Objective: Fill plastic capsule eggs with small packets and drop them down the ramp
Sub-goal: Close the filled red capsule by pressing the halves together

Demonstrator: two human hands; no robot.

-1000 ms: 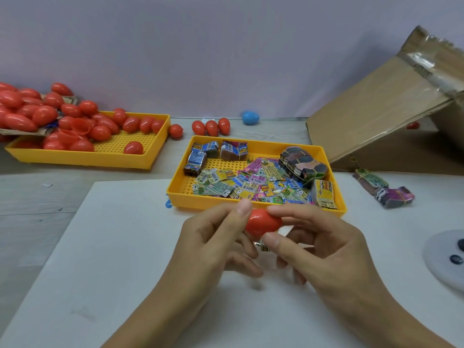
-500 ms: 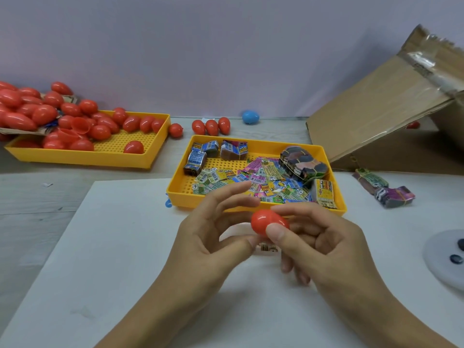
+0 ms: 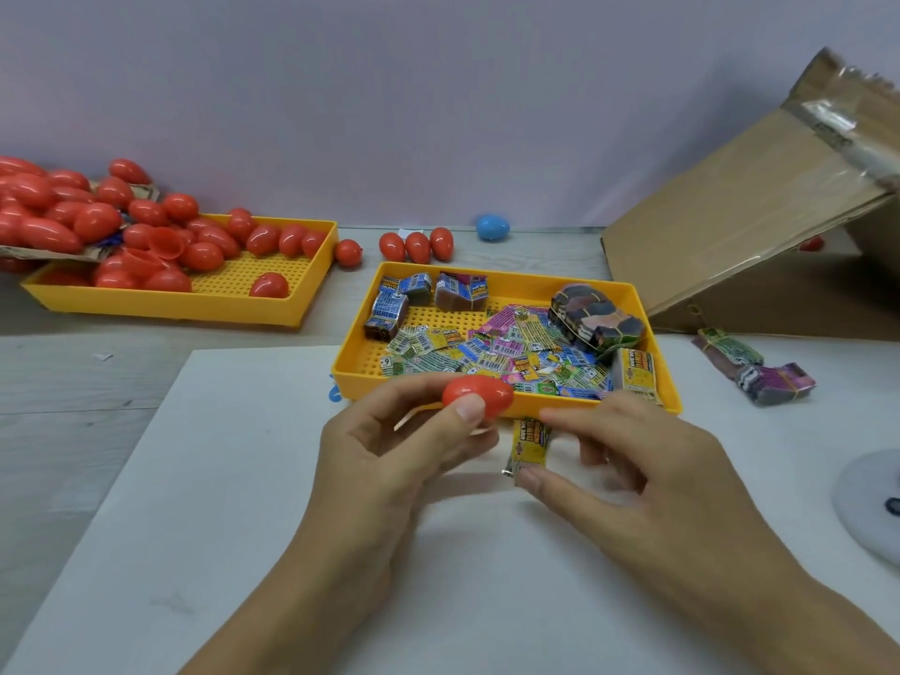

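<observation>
currently, left to right: far left, a yellow tray (image 3: pixel 302 304) holds a heap of red capsule eggs (image 3: pixel 146 236), piled toward its left end, one loose egg alone near the right end. a few more red eggs (image 3: pixel 416 246) and one blue egg (image 3: pixel 493 227) lie on the table behind, outside any tray.

left hand (image 3: pixel 389 455) pinches a red egg (image 3: pixel 479 394) between thumb and fingers, held just above the near rim of the middle tray. egg's long axis runs roughly left-right. cannot tell whether it's a closed capsule or a half.

middle tray (image 3: pixel 511 285): loose flat packets (image 3: pixel 501 353) over most of the floor, several banded bundles along the back and right side.

right hand (image 3: pixel 647 470) pinches a yellow packet (image 3: pixel 528 443) between forefinger on top and thumb below, long axis near vertical, other fingers loosely curled. packet sits just below and right of the egg, close but not touching. key relation: egg is up-left of the packet, so the right hand is the one to close the gap; likely step is getting the packet into the egg.

right: two banded bundles (image 3: pixel 750 370) on the white sheet, then the cardboard ramp (image 3: pixel 730 211) sloping up to the right, well apart from both hands. right hand is nearer to it.
</observation>
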